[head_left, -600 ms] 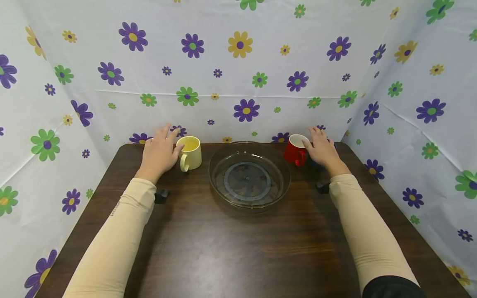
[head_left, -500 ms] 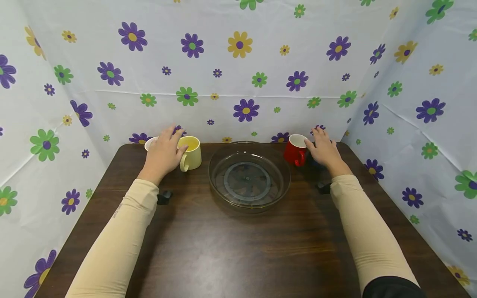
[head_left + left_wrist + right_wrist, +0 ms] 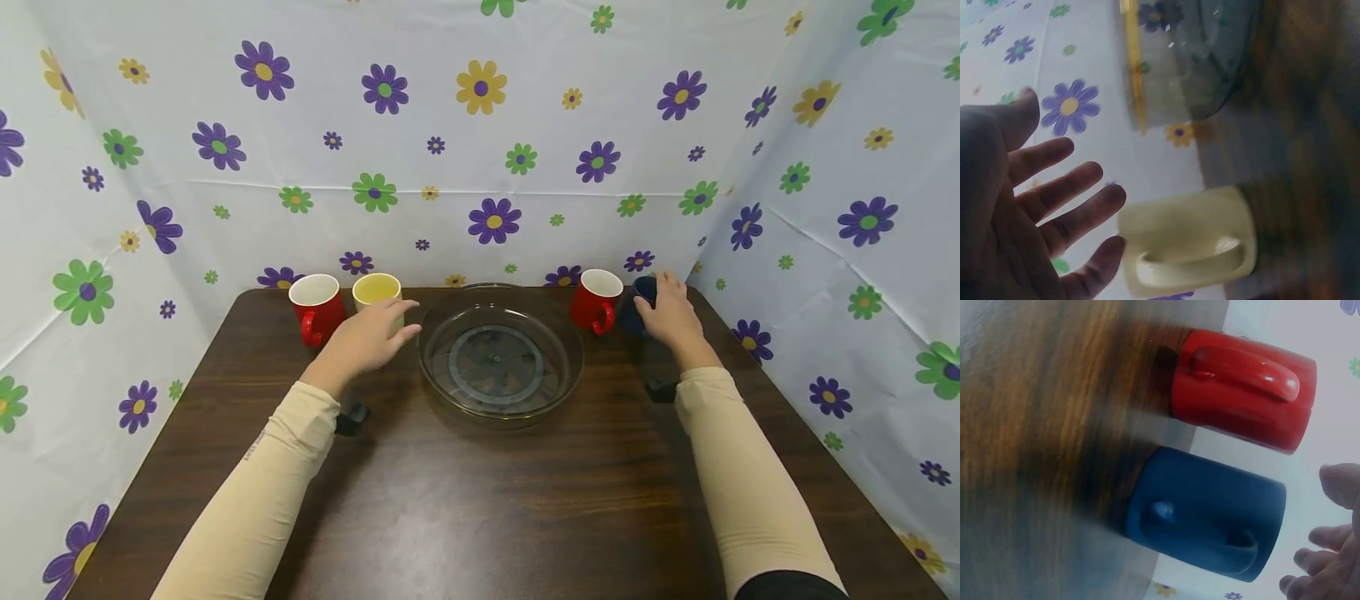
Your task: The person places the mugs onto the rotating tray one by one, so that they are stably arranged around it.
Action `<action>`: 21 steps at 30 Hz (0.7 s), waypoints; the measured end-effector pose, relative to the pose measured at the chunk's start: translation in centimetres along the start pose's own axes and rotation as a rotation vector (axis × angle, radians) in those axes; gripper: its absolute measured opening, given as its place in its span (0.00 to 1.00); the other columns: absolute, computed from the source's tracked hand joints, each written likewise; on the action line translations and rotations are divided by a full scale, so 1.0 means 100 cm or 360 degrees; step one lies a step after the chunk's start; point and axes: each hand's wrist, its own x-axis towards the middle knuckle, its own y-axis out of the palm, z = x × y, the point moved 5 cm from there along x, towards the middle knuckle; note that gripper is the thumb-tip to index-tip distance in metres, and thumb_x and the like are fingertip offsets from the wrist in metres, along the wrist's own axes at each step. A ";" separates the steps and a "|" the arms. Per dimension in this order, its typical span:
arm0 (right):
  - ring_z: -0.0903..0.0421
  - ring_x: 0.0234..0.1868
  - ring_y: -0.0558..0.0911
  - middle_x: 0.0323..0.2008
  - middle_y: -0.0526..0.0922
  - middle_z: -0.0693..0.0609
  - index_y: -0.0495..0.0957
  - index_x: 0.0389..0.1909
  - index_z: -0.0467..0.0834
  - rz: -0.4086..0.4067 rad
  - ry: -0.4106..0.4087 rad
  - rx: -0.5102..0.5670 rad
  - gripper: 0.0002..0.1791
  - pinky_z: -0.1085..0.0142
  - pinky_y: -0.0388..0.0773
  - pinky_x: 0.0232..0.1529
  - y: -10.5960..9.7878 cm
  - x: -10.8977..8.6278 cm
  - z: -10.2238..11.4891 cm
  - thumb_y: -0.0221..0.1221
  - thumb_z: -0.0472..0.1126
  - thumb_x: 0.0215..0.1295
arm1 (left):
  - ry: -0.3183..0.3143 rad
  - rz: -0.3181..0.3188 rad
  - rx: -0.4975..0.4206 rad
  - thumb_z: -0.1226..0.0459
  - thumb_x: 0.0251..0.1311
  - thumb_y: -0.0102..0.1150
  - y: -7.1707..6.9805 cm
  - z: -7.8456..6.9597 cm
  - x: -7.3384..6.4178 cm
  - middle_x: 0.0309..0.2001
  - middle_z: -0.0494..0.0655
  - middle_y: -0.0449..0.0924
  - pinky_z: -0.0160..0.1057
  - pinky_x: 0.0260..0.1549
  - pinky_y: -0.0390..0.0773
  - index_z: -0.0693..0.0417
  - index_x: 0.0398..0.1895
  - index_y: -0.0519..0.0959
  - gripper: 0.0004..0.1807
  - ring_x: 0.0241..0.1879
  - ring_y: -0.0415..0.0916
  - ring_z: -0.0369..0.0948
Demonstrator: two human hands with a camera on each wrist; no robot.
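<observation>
Left hand (image 3: 367, 342): fingers released, spread, grasping nothing. Yellow mug (image 3: 1188, 240) upright just beyond them, partly hidden in head view; contact cannot be told. Left red mug (image 3: 322, 310) to their left; clear glass dish (image 3: 497, 367) to their right, between both hands. Right hand (image 3: 671, 318): fingers released, loosely bent. Dark blue mug (image 3: 1207, 512) just left of them; right red mug (image 3: 1241, 390) farther left. All rest on dark wood-grain tabletop (image 3: 480, 508).

This seems a screened-off corner: flower-printed sheets (image 3: 420, 125) hang behind and on both sides of a wood-grained table (image 3: 465, 500); the kind of room cannot be told.
</observation>
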 end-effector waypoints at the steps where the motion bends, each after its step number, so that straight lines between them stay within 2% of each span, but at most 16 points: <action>1: 0.28 0.77 0.42 0.78 0.38 0.28 0.38 0.78 0.28 0.0000 0.0015 0.0006 0.43 0.29 0.47 0.69 0.000 -0.001 -0.002 0.47 0.50 0.78 | 0.0006 0.0034 -0.0014 0.50 0.73 0.56 0.005 -0.001 0.000 0.70 0.59 0.70 0.60 0.65 0.69 0.55 0.72 0.69 0.30 0.69 0.68 0.57; 4: 0.29 0.78 0.40 0.78 0.36 0.28 0.37 0.77 0.27 -0.0004 0.0085 0.0032 0.43 0.31 0.47 0.70 -0.002 -0.003 -0.009 0.46 0.50 0.79 | 0.0024 0.0095 -0.0052 0.50 0.73 0.56 0.018 -0.002 0.000 0.71 0.61 0.68 0.60 0.68 0.66 0.59 0.73 0.68 0.32 0.71 0.65 0.57; 9: 0.28 0.76 0.48 0.77 0.39 0.27 0.37 0.76 0.25 -0.0012 0.0291 0.0035 0.42 0.31 0.53 0.69 -0.005 -0.010 -0.019 0.44 0.49 0.78 | 0.0033 0.0148 -0.0067 0.50 0.72 0.58 0.034 0.000 -0.001 0.73 0.62 0.63 0.60 0.70 0.62 0.61 0.75 0.64 0.36 0.72 0.62 0.58; 12: 0.26 0.73 0.55 0.75 0.43 0.25 0.37 0.76 0.23 0.0018 0.0404 0.0024 0.42 0.30 0.59 0.66 -0.004 -0.015 -0.024 0.42 0.50 0.78 | 0.0033 0.0186 -0.0086 0.50 0.71 0.58 0.042 0.001 -0.001 0.75 0.62 0.61 0.60 0.70 0.61 0.60 0.77 0.61 0.38 0.73 0.60 0.59; 15: 0.24 0.68 0.63 0.70 0.54 0.21 0.45 0.73 0.20 0.0073 0.0458 0.0046 0.41 0.30 0.64 0.64 -0.001 -0.019 -0.028 0.42 0.50 0.78 | 0.0036 0.0192 -0.0120 0.51 0.71 0.59 0.045 0.003 -0.001 0.76 0.61 0.60 0.60 0.71 0.60 0.60 0.78 0.60 0.39 0.74 0.59 0.58; 18: 0.25 0.63 0.70 0.63 0.63 0.20 0.52 0.69 0.18 0.0168 0.0484 0.0215 0.38 0.36 0.72 0.61 0.005 -0.021 -0.028 0.40 0.51 0.79 | 0.0049 0.0186 -0.0157 0.52 0.71 0.59 0.045 0.004 -0.002 0.76 0.61 0.60 0.59 0.72 0.58 0.62 0.77 0.59 0.39 0.74 0.58 0.58; 21: 0.27 0.61 0.74 0.64 0.65 0.20 0.54 0.70 0.19 0.0250 0.0500 0.0428 0.38 0.42 0.79 0.56 0.011 -0.023 -0.030 0.40 0.51 0.81 | 0.0077 0.0198 -0.0181 0.52 0.71 0.59 0.045 0.005 -0.002 0.76 0.62 0.59 0.58 0.73 0.56 0.64 0.77 0.58 0.40 0.75 0.57 0.58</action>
